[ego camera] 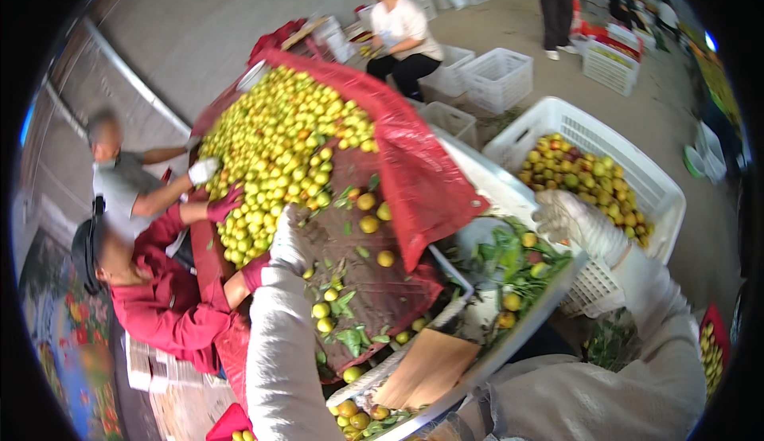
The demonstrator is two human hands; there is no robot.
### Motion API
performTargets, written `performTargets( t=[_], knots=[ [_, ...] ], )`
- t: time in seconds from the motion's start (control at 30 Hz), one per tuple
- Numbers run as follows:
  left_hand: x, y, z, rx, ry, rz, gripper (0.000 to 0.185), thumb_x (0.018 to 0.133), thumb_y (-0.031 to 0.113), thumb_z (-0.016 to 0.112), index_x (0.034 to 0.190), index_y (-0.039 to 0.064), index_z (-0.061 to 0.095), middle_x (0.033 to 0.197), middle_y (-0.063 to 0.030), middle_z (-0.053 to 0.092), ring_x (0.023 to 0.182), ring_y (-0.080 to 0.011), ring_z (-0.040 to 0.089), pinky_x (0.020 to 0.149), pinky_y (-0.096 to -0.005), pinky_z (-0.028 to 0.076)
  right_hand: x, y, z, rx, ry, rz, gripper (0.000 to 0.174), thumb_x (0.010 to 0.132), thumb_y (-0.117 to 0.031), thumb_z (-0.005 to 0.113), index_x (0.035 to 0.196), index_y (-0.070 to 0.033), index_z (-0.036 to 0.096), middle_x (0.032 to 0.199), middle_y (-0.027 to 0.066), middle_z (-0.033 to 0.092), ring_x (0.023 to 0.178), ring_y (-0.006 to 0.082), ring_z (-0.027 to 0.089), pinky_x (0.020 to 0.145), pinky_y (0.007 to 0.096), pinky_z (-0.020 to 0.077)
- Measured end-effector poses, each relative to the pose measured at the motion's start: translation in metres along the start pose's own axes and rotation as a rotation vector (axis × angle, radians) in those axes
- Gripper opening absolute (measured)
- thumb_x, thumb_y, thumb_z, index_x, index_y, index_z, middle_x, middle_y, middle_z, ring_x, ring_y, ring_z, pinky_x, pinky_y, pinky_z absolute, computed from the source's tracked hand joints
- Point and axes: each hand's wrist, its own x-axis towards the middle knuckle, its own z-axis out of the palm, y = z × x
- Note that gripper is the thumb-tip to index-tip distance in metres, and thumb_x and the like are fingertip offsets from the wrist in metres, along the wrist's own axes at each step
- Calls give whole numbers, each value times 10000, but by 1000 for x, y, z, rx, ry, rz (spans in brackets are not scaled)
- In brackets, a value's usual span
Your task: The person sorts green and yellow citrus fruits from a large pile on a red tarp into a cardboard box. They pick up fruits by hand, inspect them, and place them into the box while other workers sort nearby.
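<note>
My left hand (290,235), in a whitish glove, reaches to the near edge of a large heap of yellow-green round fruit (280,136) on a dark red cloth (352,256); its fingers are blurred against the fruit. My right hand (558,217), in a dirty white glove, is over the near rim of a white plastic crate (668,196) partly filled with yellow and reddish fruit (585,184). Whether either hand holds anything is unclear. Between them, a white tray (537,315) holds green leaves (507,256) and a few fruits. A red tarp (412,160) edges the heap.
A co-worker in red (173,298) and another in grey (128,190) reach into the heap from the left. A seated person (403,41) is beyond it, near white crates (498,77). A wooden board (427,369) lies at the near edge.
</note>
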Motion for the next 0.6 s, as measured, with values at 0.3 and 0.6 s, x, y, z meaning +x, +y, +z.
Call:
performTargets(
  t=[0.3, 0.6],
  knots=[
    [95, 108, -203, 203, 345, 167, 939, 861, 675, 511, 1497, 28, 270, 1550, -184, 257, 1394, -301, 298, 1129, -434, 243, 314, -138, 201, -433, -448, -91, 811, 944, -623, 425, 1505, -61, 265, 1544, 172, 298, 1425, 311, 278, 1145, 428, 258],
    [146, 97, -233, 1108, 821, 25, 687, 896, 533, 527, 1298, -23, 512, 1352, -278, 470, 1257, -397, 458, 1052, -390, 383, 533, -112, 260, -634, -187, -342, 742, 980, -588, 361, 1461, -23, 359, 1516, 153, 361, 1409, 225, 309, 1158, 347, 222]
  ],
)
